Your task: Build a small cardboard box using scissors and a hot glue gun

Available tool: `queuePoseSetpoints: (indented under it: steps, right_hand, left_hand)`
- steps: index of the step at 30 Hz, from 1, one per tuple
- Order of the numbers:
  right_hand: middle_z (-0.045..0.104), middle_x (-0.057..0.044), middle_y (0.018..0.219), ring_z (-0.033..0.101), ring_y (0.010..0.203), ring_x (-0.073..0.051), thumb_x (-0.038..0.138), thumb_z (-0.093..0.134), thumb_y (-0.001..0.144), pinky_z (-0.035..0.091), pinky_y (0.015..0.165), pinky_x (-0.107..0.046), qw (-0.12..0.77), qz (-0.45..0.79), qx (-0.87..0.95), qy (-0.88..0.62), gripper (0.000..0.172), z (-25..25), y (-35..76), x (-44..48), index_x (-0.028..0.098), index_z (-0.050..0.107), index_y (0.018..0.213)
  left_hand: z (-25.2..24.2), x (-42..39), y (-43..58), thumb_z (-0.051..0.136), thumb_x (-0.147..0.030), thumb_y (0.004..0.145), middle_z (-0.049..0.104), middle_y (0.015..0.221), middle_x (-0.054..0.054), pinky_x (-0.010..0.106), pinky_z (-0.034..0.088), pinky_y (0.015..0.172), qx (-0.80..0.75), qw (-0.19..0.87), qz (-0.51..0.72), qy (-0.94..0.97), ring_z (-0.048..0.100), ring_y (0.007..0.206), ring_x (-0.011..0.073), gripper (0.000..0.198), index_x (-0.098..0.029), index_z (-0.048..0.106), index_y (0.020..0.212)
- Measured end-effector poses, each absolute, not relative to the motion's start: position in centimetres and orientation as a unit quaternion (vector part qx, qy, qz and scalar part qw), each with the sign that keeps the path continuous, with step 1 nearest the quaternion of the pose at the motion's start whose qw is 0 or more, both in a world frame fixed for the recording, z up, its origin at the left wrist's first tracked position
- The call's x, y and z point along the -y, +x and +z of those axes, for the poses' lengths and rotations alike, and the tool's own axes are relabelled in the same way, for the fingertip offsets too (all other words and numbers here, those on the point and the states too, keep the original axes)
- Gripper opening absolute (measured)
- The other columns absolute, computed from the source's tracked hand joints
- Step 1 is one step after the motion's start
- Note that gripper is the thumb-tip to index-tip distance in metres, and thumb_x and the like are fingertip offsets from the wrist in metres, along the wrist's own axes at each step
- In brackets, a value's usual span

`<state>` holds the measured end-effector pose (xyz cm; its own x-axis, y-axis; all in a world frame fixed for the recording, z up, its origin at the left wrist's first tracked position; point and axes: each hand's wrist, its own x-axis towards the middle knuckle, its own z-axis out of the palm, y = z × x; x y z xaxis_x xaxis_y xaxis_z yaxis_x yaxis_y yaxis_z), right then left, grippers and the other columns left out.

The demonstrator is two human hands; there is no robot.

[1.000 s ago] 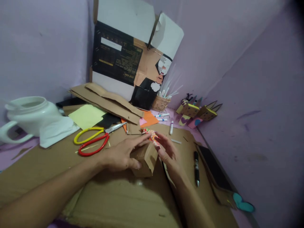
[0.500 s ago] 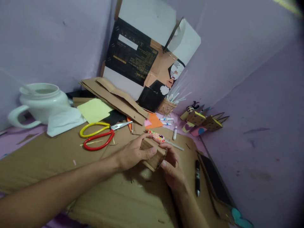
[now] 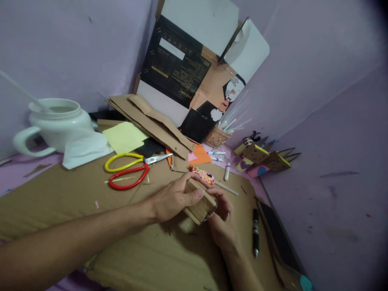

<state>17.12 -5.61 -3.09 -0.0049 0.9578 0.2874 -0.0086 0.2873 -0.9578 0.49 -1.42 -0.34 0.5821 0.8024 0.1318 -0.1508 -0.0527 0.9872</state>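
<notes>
Between my hands is a small cardboard box (image 3: 198,210), tilted and held just above the cardboard sheet (image 3: 136,242). My left hand (image 3: 178,196) grips it from the left, thumb lying across its side and fingers over the far edge. My right hand (image 3: 222,218) closes on its right end, thumb near the lower corner and fingers behind. Just beyond the box lies a colourful patterned glue gun or similar tool (image 3: 203,174), its kind unclear, with a thin translucent stick (image 3: 227,188) beside it. Scissors (image 3: 130,169) with yellow and red handles rest to the left.
A white pot (image 3: 60,125) stands at left by yellow paper (image 3: 124,137). Cardboard strips (image 3: 157,125) lean before an opened printed box (image 3: 182,64). A pen (image 3: 256,234) and a dark flat object (image 3: 281,234) lie right. Markers (image 3: 227,171) and a woven cup (image 3: 216,137) sit behind.
The whole view has shifted, so things appear slightly further right. The box has tipped a little in my hands, and both hands keep their hold on it.
</notes>
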Motion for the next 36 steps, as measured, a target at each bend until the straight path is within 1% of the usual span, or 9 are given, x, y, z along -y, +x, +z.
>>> queuePoseSetpoints:
  steps: [5, 8, 11, 14, 18, 23, 29, 31, 36]
  right_hand:
    - [0.065, 0.000, 0.109, 0.062, 0.102, -0.026, 0.034, 0.070, 0.070, 0.050, 0.082, -0.038, 0.584, 0.413, 0.560, -0.419, 0.024, -3.2, 16.9, 5.7, 0.030, 0.055, 0.088]
    - [0.063, -0.002, 0.117, 0.062, 0.103, -0.028, 0.040, 0.072, 0.066, 0.050, 0.082, -0.039, 0.578, 0.463, 0.534, -0.408, 0.032, -3.0, 17.0, 5.7, 0.030, 0.053, 0.090]
    - [0.060, -0.004, 0.123, 0.061, 0.104, -0.031, 0.044, 0.074, 0.061, 0.050, 0.082, -0.042, 0.555, 0.521, 0.518, -0.391, 0.042, -2.4, 17.0, 5.8, 0.028, 0.052, 0.092]
    - [0.060, -0.004, 0.123, 0.058, 0.109, -0.031, 0.040, 0.074, 0.062, 0.048, 0.085, -0.042, 0.556, 0.537, 0.516, -0.369, 0.038, -1.9, 17.0, 5.8, 0.028, 0.055, 0.093]
    - [0.061, -0.005, 0.120, 0.057, 0.108, -0.030, 0.038, 0.074, 0.063, 0.048, 0.086, -0.041, 0.564, 0.535, 0.516, -0.360, 0.037, -1.8, 17.0, 5.8, 0.027, 0.058, 0.094]
    - [0.062, -0.005, 0.118, 0.059, 0.101, -0.026, 0.035, 0.076, 0.063, 0.048, 0.082, -0.036, 0.576, 0.538, 0.504, -0.353, 0.036, -1.9, 16.9, 5.9, 0.026, 0.059, 0.094]
    - [0.059, -0.005, 0.122, 0.055, 0.110, -0.027, 0.034, 0.075, 0.066, 0.046, 0.085, -0.035, 0.580, 0.548, 0.500, -0.337, 0.034, -2.0, 17.0, 6.0, 0.026, 0.061, 0.096]
    - [0.061, -0.004, 0.118, 0.056, 0.108, -0.026, 0.035, 0.075, 0.066, 0.047, 0.083, -0.034, 0.586, 0.540, 0.499, -0.341, 0.034, -2.2, 17.0, 6.0, 0.026, 0.061, 0.095]
    - [0.064, -0.003, 0.106, 0.060, 0.095, -0.022, 0.038, 0.076, 0.065, 0.049, 0.075, -0.029, 0.598, 0.514, 0.498, -0.360, 0.035, -2.8, 17.1, 5.8, 0.026, 0.062, 0.095]
  left_hand:
    - [-0.3, 1.8, 0.5, 0.054, -0.048, 0.083, 0.062, 0.117, 0.008, 0.038, 0.045, 0.086, -0.271, 0.624, 0.352, 0.643, 0.059, 0.101, 0.0255, 0.043, -0.022, 0.051, 0.117]
    - [-0.4, 1.7, 0.6, 0.055, -0.051, 0.082, 0.062, 0.114, 0.009, 0.038, 0.046, 0.083, -0.283, 0.635, 0.341, 0.632, 0.059, 0.099, 0.0264, 0.047, -0.020, 0.050, 0.117]
    - [-0.3, 1.3, 0.7, 0.056, -0.052, 0.081, 0.062, 0.114, 0.010, 0.037, 0.045, 0.083, -0.264, 0.662, 0.348, 0.609, 0.058, 0.101, 0.0267, 0.045, -0.019, 0.054, 0.112]
    - [0.0, 0.9, 0.6, 0.059, -0.053, 0.077, 0.061, 0.115, 0.011, 0.036, 0.043, 0.086, -0.239, 0.680, 0.354, 0.596, 0.056, 0.103, 0.0268, 0.048, -0.016, 0.056, 0.107]
    - [0.3, 0.8, 0.7, 0.062, -0.052, 0.074, 0.061, 0.108, 0.011, 0.034, 0.044, 0.080, -0.234, 0.708, 0.342, 0.573, 0.056, 0.096, 0.0244, 0.052, -0.013, 0.055, 0.108]
    - [0.4, 0.8, 0.7, 0.061, -0.050, 0.077, 0.061, 0.104, 0.009, 0.031, 0.044, 0.078, -0.236, 0.703, 0.337, 0.581, 0.056, 0.091, 0.0215, 0.049, -0.013, 0.054, 0.109]
    - [0.2, 0.7, 0.6, 0.060, -0.050, 0.078, 0.061, 0.108, 0.009, 0.032, 0.043, 0.081, -0.222, 0.685, 0.347, 0.601, 0.056, 0.096, 0.0226, 0.046, -0.015, 0.055, 0.106]
    - [-0.1, 0.8, 0.6, 0.058, -0.051, 0.079, 0.060, 0.107, 0.009, 0.033, 0.044, 0.081, -0.226, 0.681, 0.346, 0.604, 0.056, 0.097, 0.0233, 0.046, -0.015, 0.053, 0.108]
    - [-0.6, 1.0, 0.7, 0.053, -0.052, 0.083, 0.059, 0.109, 0.009, 0.033, 0.044, 0.080, -0.233, 0.651, 0.353, 0.630, 0.056, 0.095, 0.0223, 0.045, -0.017, 0.050, 0.111]
